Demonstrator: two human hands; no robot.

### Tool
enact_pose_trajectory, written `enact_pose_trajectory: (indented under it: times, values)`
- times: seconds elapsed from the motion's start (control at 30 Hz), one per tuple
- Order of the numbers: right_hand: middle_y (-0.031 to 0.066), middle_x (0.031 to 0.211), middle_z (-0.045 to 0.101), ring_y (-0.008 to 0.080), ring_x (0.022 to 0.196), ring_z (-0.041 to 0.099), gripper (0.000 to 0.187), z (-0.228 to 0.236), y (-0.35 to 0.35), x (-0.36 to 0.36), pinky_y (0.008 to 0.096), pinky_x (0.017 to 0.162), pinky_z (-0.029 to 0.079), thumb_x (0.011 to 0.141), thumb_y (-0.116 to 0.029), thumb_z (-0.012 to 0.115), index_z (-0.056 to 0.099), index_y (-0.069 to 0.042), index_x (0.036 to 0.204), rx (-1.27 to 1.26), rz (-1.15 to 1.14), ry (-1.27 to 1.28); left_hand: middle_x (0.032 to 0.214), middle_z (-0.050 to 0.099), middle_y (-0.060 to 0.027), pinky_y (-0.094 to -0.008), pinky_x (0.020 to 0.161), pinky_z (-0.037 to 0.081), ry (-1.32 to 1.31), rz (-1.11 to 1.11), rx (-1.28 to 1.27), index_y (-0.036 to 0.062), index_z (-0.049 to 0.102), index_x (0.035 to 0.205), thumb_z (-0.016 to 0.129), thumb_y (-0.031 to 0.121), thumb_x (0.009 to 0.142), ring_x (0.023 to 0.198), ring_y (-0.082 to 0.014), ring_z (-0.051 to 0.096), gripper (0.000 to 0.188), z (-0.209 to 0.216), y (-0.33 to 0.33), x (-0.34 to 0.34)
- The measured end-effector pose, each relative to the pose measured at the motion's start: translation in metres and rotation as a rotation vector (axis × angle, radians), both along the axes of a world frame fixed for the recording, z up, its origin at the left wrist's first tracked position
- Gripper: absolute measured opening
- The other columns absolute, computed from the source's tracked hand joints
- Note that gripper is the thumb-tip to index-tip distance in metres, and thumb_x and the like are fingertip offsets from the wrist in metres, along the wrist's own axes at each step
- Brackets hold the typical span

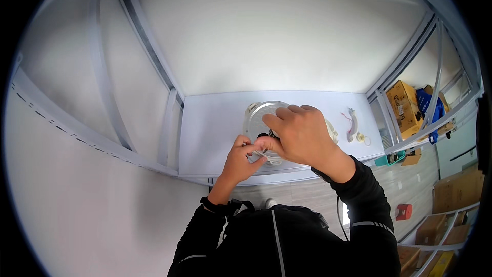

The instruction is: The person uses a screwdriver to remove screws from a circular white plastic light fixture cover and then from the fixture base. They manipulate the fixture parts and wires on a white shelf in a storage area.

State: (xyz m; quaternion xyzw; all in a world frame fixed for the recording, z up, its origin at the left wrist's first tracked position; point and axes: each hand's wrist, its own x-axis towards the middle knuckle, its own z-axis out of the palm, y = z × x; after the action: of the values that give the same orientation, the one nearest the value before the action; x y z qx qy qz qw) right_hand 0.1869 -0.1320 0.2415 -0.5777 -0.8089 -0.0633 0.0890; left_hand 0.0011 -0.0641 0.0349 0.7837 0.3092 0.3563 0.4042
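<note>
We have the silvery round plate [254,118] lying mid-table [207,136], beneath both hands. Our right hand [306,137] curls around a dark object [262,135]; our left hand [240,165] brings thumb and fingers close beside it, though we cannot tell what they pinch. We would do well, we judge, to brace the plate and work with small, even movements. Dark lettering marks the orange-brown carton [401,105] at right; we see no readable label on the plate.

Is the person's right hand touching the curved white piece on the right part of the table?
Apart. The head view shows bare table between the right hand and the curved white piece.
</note>
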Motion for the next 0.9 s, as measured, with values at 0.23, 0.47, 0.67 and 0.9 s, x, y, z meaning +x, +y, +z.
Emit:
enact_pose_trajectory:
  times: [0.23,0.47,0.67,0.9]
  values:
    - [0.0077,0.101,0.061,0.0286,0.091,0.065,0.032,-0.009,0.005,0.002,0.0399,0.067,0.052,0.085,-0.026,0.082,0.067,-0.01,0.109,0.161,0.333,0.376,0.104,0.056,-0.0036,-0.0323,0.073,0.056,-0.001,0.058,0.031,0.0125,0.082,0.108,0.091,0.014,0.08,0.08,-0.0186,0.061,0.03,-0.007,-0.003,0.002]
    - [0.008,0.101,0.062,0.0274,0.088,0.066,0.032,-0.005,0.0,0.001,0.0398,0.068,0.054,0.093,-0.04,0.076,0.068,-0.011,0.107,0.03,0.036,0.008,0.099,0.056,-0.0036,-0.0318,0.072,0.058,-0.009,0.056,-0.108,0.0067,0.079,0.097,0.089,0.003,0.078,0.08,-0.0163,0.063,0.021,0.0,-0.006,0.006]
    - [0.0159,0.111,0.06,0.0358,0.088,0.066,0.044,0.0,-0.007,0.0,0.0416,0.071,0.055,0.089,-0.03,0.082,0.064,-0.006,0.121,0.138,0.179,0.335,0.105,0.057,-0.0055,-0.0324,0.075,0.059,-0.051,0.027,-0.07,0.012,0.081,0.111,0.09,0.014,0.083,0.082,-0.0201,0.066,0.03,-0.008,-0.005,0.006]
    - [0.0129,0.104,0.062,0.0335,0.081,0.067,0.044,0.0,-0.004,0.002,0.0413,0.069,0.053,0.079,-0.013,0.087,0.064,-0.007,0.116,0.11,0.23,0.305,0.106,0.057,-0.0058,-0.0346,0.078,0.059,-0.042,0.062,-0.054,0.0119,0.081,0.111,0.09,0.017,0.084,0.084,-0.0216,0.065,0.029,-0.001,-0.012,0.007]
